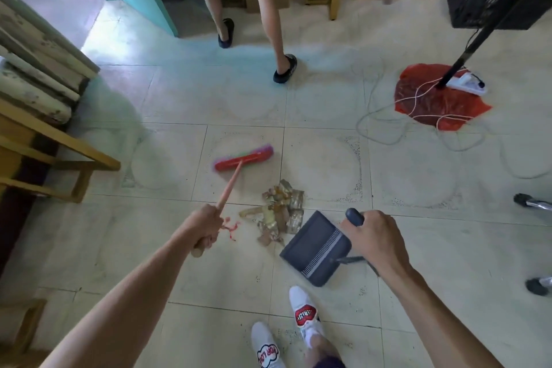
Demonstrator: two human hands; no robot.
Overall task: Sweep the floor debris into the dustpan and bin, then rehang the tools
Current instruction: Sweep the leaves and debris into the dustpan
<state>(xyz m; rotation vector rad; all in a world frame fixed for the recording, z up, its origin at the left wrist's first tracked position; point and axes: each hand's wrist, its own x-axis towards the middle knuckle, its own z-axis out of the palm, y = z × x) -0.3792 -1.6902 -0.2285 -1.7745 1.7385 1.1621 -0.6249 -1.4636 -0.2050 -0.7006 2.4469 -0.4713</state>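
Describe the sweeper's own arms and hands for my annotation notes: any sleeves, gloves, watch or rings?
Both forearms are bare to the frame's bottom edge, with no sleeve showing. The left hand and right hand wear no gloves; no watch or wristband shows on either wrist, and no ring on the visible fingers.

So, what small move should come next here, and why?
Probably draw the broom head back toward the dustpan: the debris pile lies between them, touching the pan's open edge, with the left hand on the broom and the right hand steadying the pan.

red broom head (243, 158), seemingly purple-fringed, dark dustpan (313, 243)
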